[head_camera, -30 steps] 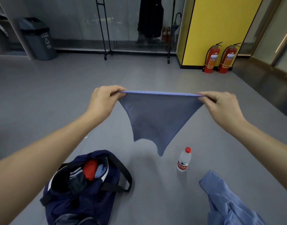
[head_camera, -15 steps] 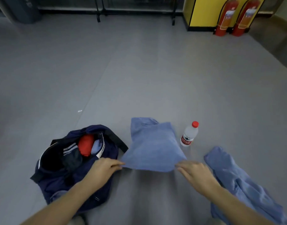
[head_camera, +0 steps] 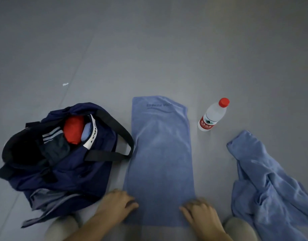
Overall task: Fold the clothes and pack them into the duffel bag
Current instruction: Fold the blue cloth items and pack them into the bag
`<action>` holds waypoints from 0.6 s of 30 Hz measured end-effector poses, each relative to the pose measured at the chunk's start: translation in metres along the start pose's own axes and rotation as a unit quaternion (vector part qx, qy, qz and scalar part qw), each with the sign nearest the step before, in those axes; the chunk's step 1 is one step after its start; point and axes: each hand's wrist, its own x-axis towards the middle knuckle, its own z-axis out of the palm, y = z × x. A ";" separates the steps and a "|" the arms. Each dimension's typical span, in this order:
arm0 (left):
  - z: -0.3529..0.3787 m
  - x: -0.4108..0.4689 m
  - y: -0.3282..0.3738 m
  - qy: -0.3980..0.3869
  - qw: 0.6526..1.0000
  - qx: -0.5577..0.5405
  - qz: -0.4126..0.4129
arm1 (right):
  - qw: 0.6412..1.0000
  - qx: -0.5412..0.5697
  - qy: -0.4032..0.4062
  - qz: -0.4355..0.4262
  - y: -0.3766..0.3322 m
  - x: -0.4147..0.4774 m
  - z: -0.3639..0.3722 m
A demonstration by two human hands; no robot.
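Laid out flat along the floor (head_camera: 149, 49) from 12 to 6 o'clock: a blue towel-like cloth (head_camera: 160, 153), long and narrow, printed edge at the far end, presumably spread this way so the next fold can run straight across it. At about 7 o'clock, left hand (head_camera: 117, 203) resting on the near left corner, fingers pressed together and curled at the cloth's edge; whether pinching the corner or only pinning it down, cannot tell. At about 5 o'clock, right hand (head_camera: 200, 215) lying palm down on the near right corner, fingers slightly apart, flat on the fabric, blurred at the knuckles. Both placed at the near corners, probably to hold the edge square and keep the cloth from sliding.

Just beside the cloth at 9 o'clock, touching its left edge with a black strap: the navy duffel bag (head_camera: 66, 171), mouth open, already holding a red item, a dark striped garment and a pale blue piece. Kept close, likely for a short reach when packing.

At 2 o'clock, a water bottle (head_camera: 213, 115) with a red cap, apart from the cloth. At 4 o'clock, a crumpled blue garment (head_camera: 264, 185), unfolded, apparently waiting its turn.
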 end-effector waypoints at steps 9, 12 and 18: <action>-0.117 0.168 0.009 0.242 0.958 -0.150 0.034 | 0.989 0.071 0.127 -0.002 -0.028 0.175 -0.122; -0.149 0.226 -0.001 0.220 0.962 -0.163 0.005 | 0.985 0.090 0.145 -0.005 -0.028 0.237 -0.147; -0.156 0.303 -0.048 0.185 0.976 -0.118 -0.011 | 0.990 0.037 0.133 0.002 -0.009 0.323 -0.163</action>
